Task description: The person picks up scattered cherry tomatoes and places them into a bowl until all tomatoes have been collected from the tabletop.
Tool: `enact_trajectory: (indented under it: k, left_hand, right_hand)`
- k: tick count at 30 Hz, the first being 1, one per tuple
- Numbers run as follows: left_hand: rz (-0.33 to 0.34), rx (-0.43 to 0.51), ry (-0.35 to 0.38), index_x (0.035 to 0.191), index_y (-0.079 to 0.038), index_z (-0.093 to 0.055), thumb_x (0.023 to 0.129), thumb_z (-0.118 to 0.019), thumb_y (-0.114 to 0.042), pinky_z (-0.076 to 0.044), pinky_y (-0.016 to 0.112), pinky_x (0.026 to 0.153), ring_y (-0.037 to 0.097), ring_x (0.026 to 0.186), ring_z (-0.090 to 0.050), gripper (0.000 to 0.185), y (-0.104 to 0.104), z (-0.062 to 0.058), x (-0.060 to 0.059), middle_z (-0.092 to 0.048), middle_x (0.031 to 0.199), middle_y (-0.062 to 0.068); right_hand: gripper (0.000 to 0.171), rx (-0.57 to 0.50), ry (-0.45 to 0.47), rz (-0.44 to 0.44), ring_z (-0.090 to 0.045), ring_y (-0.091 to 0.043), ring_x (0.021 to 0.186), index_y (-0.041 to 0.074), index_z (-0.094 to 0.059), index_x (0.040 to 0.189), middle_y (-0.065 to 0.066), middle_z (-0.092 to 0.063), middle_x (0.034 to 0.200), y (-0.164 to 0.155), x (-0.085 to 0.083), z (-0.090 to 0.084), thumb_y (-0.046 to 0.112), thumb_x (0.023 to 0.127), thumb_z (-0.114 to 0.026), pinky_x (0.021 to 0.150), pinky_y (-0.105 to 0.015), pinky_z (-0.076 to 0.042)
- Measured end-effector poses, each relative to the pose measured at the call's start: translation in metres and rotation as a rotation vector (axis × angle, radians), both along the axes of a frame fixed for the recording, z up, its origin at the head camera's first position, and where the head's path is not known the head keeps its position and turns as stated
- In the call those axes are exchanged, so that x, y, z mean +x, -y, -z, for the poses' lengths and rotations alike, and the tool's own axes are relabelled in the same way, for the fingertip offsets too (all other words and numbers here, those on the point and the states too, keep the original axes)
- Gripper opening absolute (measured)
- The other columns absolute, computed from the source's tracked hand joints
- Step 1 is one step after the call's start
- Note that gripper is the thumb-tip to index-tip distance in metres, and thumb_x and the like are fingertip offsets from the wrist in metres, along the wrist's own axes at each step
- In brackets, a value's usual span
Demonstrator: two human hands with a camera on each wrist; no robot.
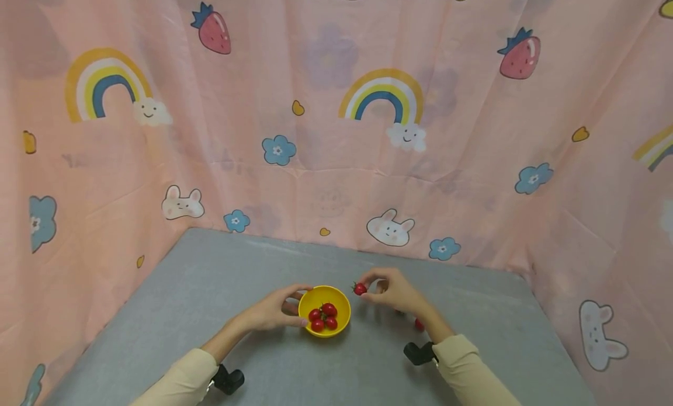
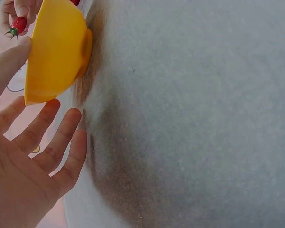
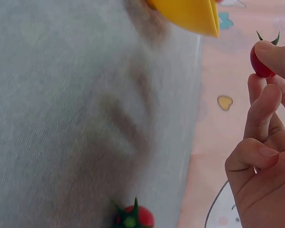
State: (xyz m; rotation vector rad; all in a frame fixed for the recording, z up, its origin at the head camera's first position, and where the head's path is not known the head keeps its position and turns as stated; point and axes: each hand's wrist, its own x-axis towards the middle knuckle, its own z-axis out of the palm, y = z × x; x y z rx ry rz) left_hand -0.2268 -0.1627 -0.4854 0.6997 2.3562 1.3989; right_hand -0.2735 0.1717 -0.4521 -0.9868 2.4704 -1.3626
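Observation:
A small yellow bowl sits on the grey table and holds several red cherry tomatoes. My left hand cups the bowl's left side, thumb and fingers around its rim; the left wrist view shows the fingers spread against the bowl. My right hand hovers just right of the bowl and pinches one cherry tomato between thumb and fingertip, also visible as the pinched tomato. Another tomato lies on the table under my right wrist, and the right wrist view shows that tomato too.
Pink cartoon-print cloth walls the table on the back and both sides. Grey tabletop stretches left of the bowl and toward the front edge. Black wrist mounts sit at both cuffs.

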Motion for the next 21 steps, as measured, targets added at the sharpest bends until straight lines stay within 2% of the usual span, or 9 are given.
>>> enact_trajectory:
  k: [2, 5, 11, 17, 21]
  left_hand:
    - [-0.005, -0.008, 0.000, 0.150, -0.010, -0.046, 0.091, -0.079, -0.020, -0.057, 0.046, 0.088, 0.031, 0.106, -0.066, 0.068, 0.000, 0.001, 0.000, -0.056, 0.136, 0.021]
    - [-0.008, -0.017, 0.000, 0.149, -0.010, -0.046, 0.092, -0.079, -0.021, -0.057, 0.045, 0.088, 0.030, 0.105, -0.066, 0.067, 0.000, 0.002, -0.001, -0.056, 0.136, 0.020]
    - [0.007, 0.002, -0.014, 0.150, -0.008, -0.045, 0.092, -0.079, -0.020, -0.057, 0.045, 0.088, 0.032, 0.105, -0.066, 0.068, 0.001, 0.000, 0.001, -0.056, 0.135, 0.022]
    - [0.018, 0.013, -0.018, 0.150, -0.007, -0.045, 0.092, -0.079, -0.018, -0.056, 0.047, 0.088, 0.032, 0.105, -0.066, 0.068, 0.001, -0.001, 0.001, -0.055, 0.135, 0.023]
    - [0.013, 0.013, -0.011, 0.150, -0.007, -0.045, 0.092, -0.079, -0.019, -0.057, 0.046, 0.088, 0.033, 0.105, -0.066, 0.068, 0.000, -0.001, 0.002, -0.056, 0.135, 0.023]
  right_hand:
    - [0.022, 0.011, 0.004, 0.003, -0.053, -0.026, 0.060, 0.003, -0.072, 0.109, -0.011, -0.066, 0.098, 0.007, 0.007, -0.010, 0.004, 0.089, -0.078, 0.056, -0.023, -0.048]
    - [0.021, 0.023, 0.009, 0.002, -0.052, -0.029, 0.060, -0.002, -0.071, 0.109, -0.016, -0.067, 0.098, 0.015, 0.013, -0.015, -0.001, 0.088, -0.077, 0.056, -0.023, -0.047]
    - [0.022, 0.026, -0.005, -0.028, -0.053, -0.024, 0.063, 0.006, -0.074, 0.110, -0.006, -0.068, 0.098, 0.019, 0.001, 0.006, 0.006, 0.089, -0.080, 0.058, -0.023, -0.048]
    - [0.021, 0.036, 0.019, -0.058, -0.055, -0.020, 0.065, 0.012, -0.074, 0.109, 0.000, -0.067, 0.098, 0.022, -0.001, 0.009, 0.013, 0.089, -0.081, 0.060, -0.024, -0.050]
    - [0.025, 0.040, 0.034, -0.071, -0.055, -0.019, 0.064, 0.007, -0.072, 0.111, -0.003, -0.067, 0.098, 0.021, -0.002, 0.011, 0.012, 0.089, -0.081, 0.060, -0.025, -0.051]
